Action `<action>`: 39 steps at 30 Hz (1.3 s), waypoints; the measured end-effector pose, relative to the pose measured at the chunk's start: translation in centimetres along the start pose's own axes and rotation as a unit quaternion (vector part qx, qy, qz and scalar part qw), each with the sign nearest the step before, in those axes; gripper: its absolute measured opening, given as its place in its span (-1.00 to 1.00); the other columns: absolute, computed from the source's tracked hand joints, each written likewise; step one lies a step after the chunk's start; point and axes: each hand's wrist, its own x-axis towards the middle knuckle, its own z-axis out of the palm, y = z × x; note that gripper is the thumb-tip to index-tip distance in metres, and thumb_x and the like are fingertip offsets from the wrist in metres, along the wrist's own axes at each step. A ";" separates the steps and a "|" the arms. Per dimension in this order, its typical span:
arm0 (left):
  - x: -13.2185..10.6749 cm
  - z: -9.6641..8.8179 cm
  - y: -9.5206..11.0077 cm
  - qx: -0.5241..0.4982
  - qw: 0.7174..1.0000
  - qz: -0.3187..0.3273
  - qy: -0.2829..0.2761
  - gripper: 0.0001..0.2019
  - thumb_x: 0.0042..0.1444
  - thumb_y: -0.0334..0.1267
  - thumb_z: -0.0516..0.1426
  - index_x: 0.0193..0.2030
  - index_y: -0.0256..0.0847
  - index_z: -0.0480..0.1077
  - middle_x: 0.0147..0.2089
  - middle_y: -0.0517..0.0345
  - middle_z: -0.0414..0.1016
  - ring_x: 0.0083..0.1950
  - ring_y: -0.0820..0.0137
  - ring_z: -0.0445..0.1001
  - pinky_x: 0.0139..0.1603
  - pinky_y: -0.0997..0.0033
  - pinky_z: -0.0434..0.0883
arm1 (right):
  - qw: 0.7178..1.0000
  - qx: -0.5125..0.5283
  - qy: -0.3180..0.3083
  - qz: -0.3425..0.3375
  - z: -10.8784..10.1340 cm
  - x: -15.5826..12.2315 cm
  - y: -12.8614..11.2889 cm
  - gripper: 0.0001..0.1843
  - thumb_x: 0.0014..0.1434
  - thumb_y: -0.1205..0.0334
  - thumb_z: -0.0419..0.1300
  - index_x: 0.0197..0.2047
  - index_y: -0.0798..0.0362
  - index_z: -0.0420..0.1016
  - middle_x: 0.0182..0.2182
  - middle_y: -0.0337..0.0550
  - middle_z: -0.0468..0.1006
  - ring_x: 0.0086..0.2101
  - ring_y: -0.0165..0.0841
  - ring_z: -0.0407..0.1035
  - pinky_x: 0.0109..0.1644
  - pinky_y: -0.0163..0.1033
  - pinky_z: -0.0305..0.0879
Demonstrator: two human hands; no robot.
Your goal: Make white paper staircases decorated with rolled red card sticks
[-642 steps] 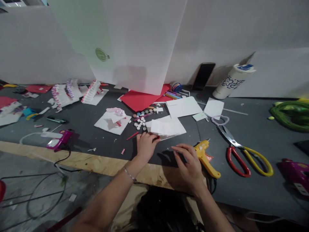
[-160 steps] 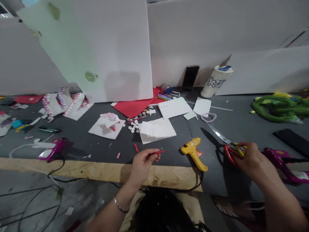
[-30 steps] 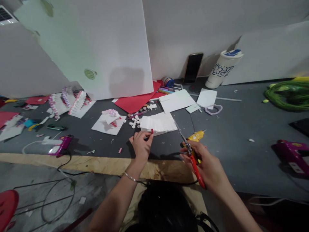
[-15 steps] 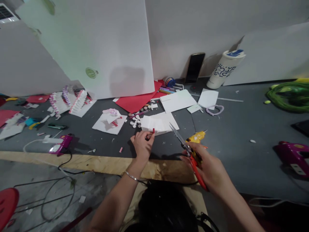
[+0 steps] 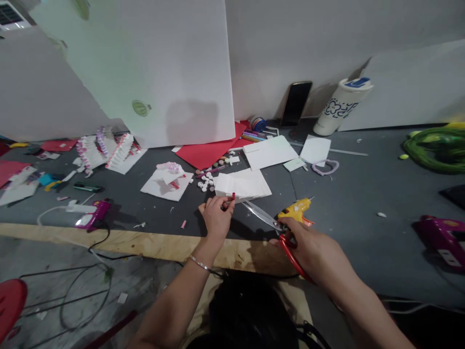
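Note:
My left hand pinches a small rolled red piece that pokes up past the fingertips, just in front of a stack of white paper pieces. Red-handled scissors are gripped in my right hand, their blades pointing left toward the red piece without touching it. A yellow glue gun lies right behind the right hand. Left of the paper stack is a cluster of small white round pieces. Farther left, a little white-and-pink paper model stands on a white square.
A white board leans at the back. A phone and a tumbler stand along the wall. Green cord and a purple power strip lie at right; another purple power strip sits near the left edge.
The scissors have swung left and lower, bringing their blade tips closer to the red piece. My left hand keeps its pinch, and the whole view has shifted slightly.

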 end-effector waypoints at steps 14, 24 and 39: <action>-1.5 -2.3 0.4 -0.046 0.997 0.022 -0.054 -0.95 0.09 -0.25 0.22 -0.36 -0.11 0.53 -0.41 0.23 0.49 -0.32 0.36 0.39 -0.06 0.26 0.17 | 0.997 -0.034 -0.057 -0.038 -0.6 1.3 0.6 -0.65 0.20 -0.02 0.15 0.00 -0.07 0.45 -0.26 -0.10 0.64 -0.41 -0.26 0.53 -0.51 -0.31 0.18; -1.0 -4.5 1.1 -0.029 0.989 0.072 -0.124 -0.93 0.03 -0.36 0.22 -0.37 -0.10 0.52 -0.41 0.26 0.51 -0.26 0.35 0.42 -0.06 0.25 0.13 | 0.996 -0.043 -0.054 -0.050 -1.1 1.1 0.6 -0.68 0.14 0.08 0.18 -0.03 -0.08 0.50 -0.31 -0.13 0.65 -0.46 -0.26 0.52 -0.56 -0.33 0.11; -1.6 -3.8 1.3 -0.386 0.898 -0.085 -0.192 -0.83 0.00 -0.16 0.20 -0.32 -0.19 0.46 -0.29 0.11 0.56 -0.22 0.33 0.47 -0.13 0.35 0.37 | 0.982 0.143 -0.120 0.017 -1.1 0.6 1.1 -0.63 0.13 -0.05 0.17 -0.05 -0.08 0.51 -0.48 -0.20 0.62 -0.50 -0.27 0.50 -0.45 -0.30 0.26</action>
